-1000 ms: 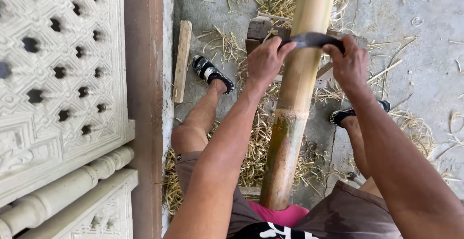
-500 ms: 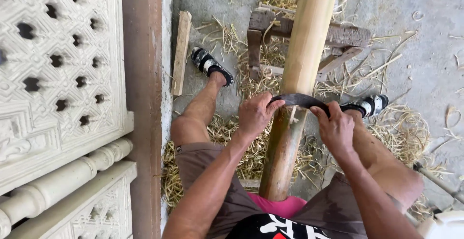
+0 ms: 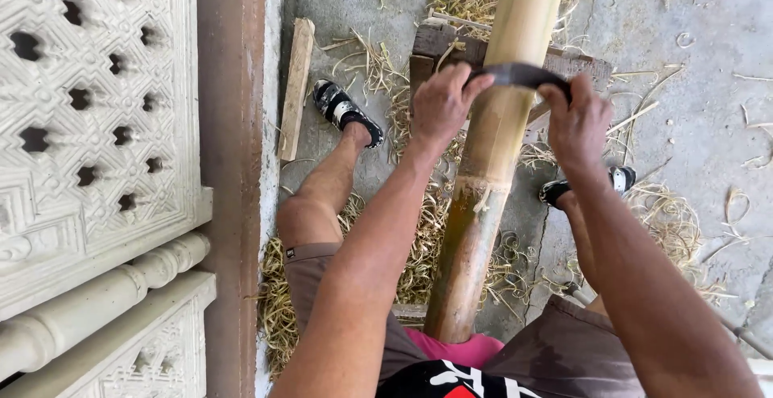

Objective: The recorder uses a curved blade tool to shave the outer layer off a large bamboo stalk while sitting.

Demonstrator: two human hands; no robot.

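Nearest to me I see the dark shirt (image 3: 451,382) and brown shorts (image 3: 555,358), with a strip of pink cloth (image 3: 459,348) where the butt end of the bamboo (image 3: 483,196) rests against the lap. The bamboo runs up and away from me between the knees, tilted a little to the right, brownish green below the ring-shaped node and pale yellow above it.

Both forearms stretch out along it. My left hand (image 3: 441,106) is curled shut around the left end of the blade (image 3: 519,74), knuckles up, just left of the bamboo. My right hand (image 3: 576,120) is closed the same way on the blade's right end, just right of the bamboo. The blade is a dark curved strip lying across the top face of the bamboo, touching it well above the node.

Below the hands, the left foot in a sandal (image 3: 346,112) stands on the concrete floor (image 3: 708,60); the right sandal (image 3: 588,187) shows partly behind the right wrist. Straw-coloured shavings (image 3: 419,253) lie thick about the legs.

Farther off, the bamboo lies over a dark wooden block (image 3: 439,47). A wooden slat (image 3: 295,88) lies beside the brown post (image 3: 233,164), and left of that stands a pale carved panel (image 3: 88,108).
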